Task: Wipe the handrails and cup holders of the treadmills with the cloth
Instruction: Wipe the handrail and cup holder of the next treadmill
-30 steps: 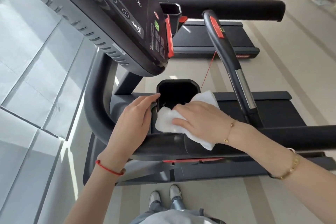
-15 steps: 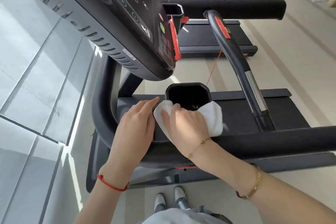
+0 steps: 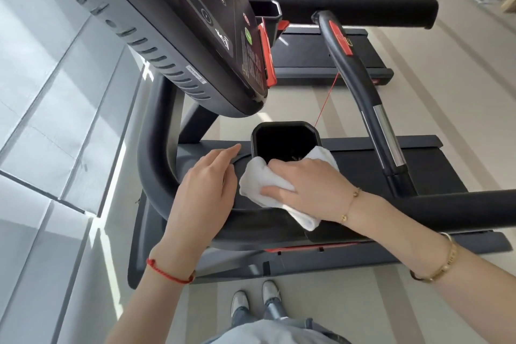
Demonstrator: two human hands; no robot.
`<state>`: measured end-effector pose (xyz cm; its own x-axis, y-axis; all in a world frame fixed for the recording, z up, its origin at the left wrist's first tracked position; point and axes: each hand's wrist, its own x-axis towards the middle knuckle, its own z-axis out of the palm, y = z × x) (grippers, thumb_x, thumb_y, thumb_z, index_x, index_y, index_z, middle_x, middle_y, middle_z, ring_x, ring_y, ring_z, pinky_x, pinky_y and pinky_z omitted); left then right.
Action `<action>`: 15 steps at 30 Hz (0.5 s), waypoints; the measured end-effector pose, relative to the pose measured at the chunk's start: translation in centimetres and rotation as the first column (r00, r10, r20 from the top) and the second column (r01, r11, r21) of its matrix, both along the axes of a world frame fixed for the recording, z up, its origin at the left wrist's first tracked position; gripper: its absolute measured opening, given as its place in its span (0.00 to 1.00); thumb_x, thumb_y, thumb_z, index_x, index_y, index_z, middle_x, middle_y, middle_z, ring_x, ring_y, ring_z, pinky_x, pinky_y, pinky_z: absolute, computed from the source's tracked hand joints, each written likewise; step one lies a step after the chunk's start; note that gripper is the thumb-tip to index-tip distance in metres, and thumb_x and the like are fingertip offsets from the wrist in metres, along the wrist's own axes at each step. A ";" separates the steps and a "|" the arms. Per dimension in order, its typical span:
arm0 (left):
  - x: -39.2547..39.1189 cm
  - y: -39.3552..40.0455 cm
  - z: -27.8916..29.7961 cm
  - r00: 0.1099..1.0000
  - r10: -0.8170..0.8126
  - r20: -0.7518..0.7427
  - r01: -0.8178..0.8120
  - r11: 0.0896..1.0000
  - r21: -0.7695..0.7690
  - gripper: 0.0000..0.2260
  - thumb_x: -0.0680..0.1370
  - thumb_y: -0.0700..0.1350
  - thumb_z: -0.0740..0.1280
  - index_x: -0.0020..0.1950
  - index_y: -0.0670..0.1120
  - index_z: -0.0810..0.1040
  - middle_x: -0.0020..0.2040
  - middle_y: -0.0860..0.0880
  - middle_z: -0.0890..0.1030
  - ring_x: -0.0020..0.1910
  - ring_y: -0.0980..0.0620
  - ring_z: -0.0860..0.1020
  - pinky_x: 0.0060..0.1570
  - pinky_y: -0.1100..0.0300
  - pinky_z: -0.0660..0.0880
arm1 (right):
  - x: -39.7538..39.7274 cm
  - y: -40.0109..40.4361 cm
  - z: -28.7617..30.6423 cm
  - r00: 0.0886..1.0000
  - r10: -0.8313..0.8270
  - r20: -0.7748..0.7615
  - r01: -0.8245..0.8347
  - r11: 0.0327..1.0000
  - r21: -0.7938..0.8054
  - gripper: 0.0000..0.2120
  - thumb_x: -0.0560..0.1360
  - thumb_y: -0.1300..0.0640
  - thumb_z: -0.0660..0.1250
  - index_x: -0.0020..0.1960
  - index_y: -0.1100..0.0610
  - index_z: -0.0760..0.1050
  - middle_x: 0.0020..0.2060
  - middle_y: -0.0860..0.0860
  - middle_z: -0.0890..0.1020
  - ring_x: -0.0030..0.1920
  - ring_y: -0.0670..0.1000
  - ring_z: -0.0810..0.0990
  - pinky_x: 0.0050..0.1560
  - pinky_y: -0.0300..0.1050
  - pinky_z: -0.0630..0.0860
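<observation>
A black cup holder [image 3: 284, 124] sits in the treadmill's frame below the console [image 3: 195, 22]. My right hand [image 3: 310, 184] grips a bunched white cloth [image 3: 259, 179] and presses it on the holder's near rim, with its fingertips at the opening's edge. Part of the cloth hangs over the front bar under my wrist. My left hand [image 3: 206, 187] rests flat on the frame just left of the holder, fingers straight, apart from the cloth. The padded side handrail [image 3: 460, 209] runs to the right. A curved grip bar with a silver sensor [image 3: 385, 131] rises behind it.
A second treadmill [image 3: 321, 58] stands beyond, with its own padded handrail [image 3: 363, 8] and cup holder [image 3: 265, 10]. A red safety cord [image 3: 326, 103] hangs down from the console. Grey tiled floor lies to the left. My shoes [image 3: 257, 299] are on the floor below.
My right hand has slid the cloth from the holder's left corner back along the near rim, toward me and to the right. My left hand has stayed on the frame.
</observation>
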<state>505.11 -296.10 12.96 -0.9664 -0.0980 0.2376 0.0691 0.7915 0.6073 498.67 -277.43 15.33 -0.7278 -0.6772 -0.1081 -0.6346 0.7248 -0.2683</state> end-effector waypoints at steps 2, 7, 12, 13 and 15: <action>-0.2 0.1 0.2 1.000 -0.001 -0.002 0.001 1.000 0.002 0.17 0.82 0.39 0.60 0.71 0.46 0.74 0.62 0.50 0.80 0.57 0.47 0.79 0.55 0.49 0.76 | -0.4 1.1 0.5 0.997 0.067 0.029 -0.066 0.997 -0.036 0.14 0.79 0.41 0.59 0.44 0.50 0.62 0.33 0.45 0.73 0.37 0.49 0.73 0.40 0.43 0.63; -1.1 0.5 0.7 1.000 0.006 0.002 -0.006 1.000 -0.005 0.18 0.82 0.42 0.59 0.72 0.48 0.72 0.62 0.52 0.79 0.57 0.48 0.79 0.55 0.49 0.76 | -1.5 3.7 0.7 0.992 0.125 0.032 -0.121 0.986 -0.117 0.22 0.76 0.36 0.58 0.53 0.54 0.73 0.34 0.45 0.74 0.41 0.49 0.73 0.41 0.37 0.65; -2.4 1.3 0.6 0.999 0.038 0.039 -0.038 0.999 -0.009 0.19 0.82 0.47 0.60 0.73 0.47 0.71 0.61 0.51 0.79 0.54 0.47 0.79 0.53 0.47 0.75 | -2.9 4.3 1.9 0.990 -0.042 -0.134 -0.034 0.853 -0.521 0.18 0.76 0.39 0.61 0.60 0.49 0.71 0.37 0.47 0.77 0.38 0.47 0.72 0.39 0.30 0.69; -2.7 1.5 0.5 0.997 0.041 0.060 -0.040 0.999 -0.021 0.19 0.82 0.49 0.59 0.74 0.48 0.70 0.61 0.52 0.79 0.56 0.48 0.78 0.53 0.48 0.75 | -3.5 3.9 2.3 0.970 -0.111 -0.217 -0.032 0.824 -0.565 0.18 0.76 0.42 0.62 0.61 0.50 0.71 0.36 0.44 0.74 0.36 0.46 0.71 0.37 0.26 0.67; -3.1 1.9 0.4 0.994 0.045 0.103 -0.043 0.999 -0.024 0.21 0.82 0.51 0.58 0.75 0.49 0.68 0.62 0.52 0.78 0.56 0.49 0.78 0.52 0.50 0.76 | -5.1 2.6 2.2 0.929 -0.156 -0.335 -0.058 0.833 -0.550 0.18 0.77 0.47 0.65 0.63 0.55 0.72 0.43 0.38 0.72 0.40 0.44 0.70 0.44 0.21 0.64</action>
<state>502.03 -294.20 13.32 -0.9807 -0.1371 0.1394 -0.0285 0.8055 0.5920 493.58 -274.78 17.49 -0.6764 -0.5082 0.5331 -0.7298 0.5605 -0.3915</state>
